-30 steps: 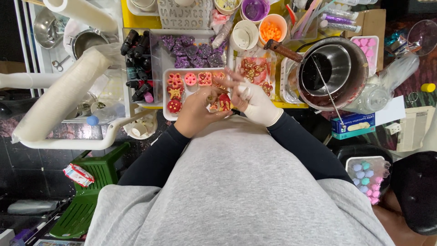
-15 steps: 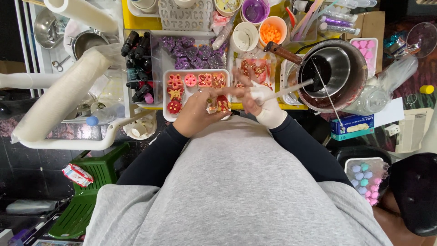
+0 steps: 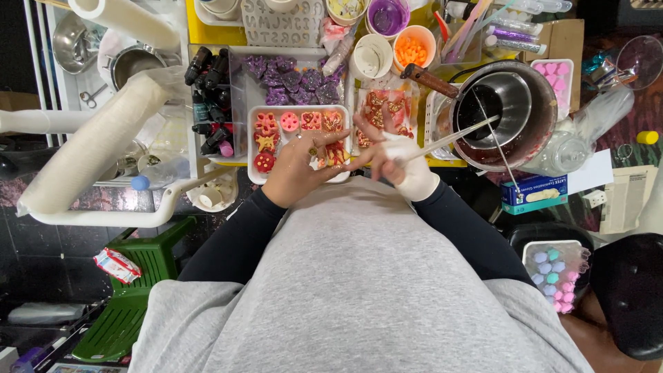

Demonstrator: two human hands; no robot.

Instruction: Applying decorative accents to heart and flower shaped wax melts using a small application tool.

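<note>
On the left, a compartment holds dark little bottles [image 3: 209,97] lying packed together. Beside it, a white tray [image 3: 254,160] carries red and pink moulded shapes, with purple pieces [image 3: 290,77] heaped in the tray behind. The left hand [image 3: 298,168] rests over that white tray, fingers curled around a small red and gold piece [image 3: 334,155], which looks glossy and flecked. The right hand [image 3: 398,160], wrapped in white, pinches a thin pale stick [image 3: 449,137] whose far end reaches over a metal pot [image 3: 507,114] nested in a larger pan. Behind are cups: one white [image 3: 373,55], one filled with orange bits [image 3: 414,47], one purple [image 3: 389,15]. Far right, a clear tub [image 3: 556,273] holds pastel pieces.
</note>
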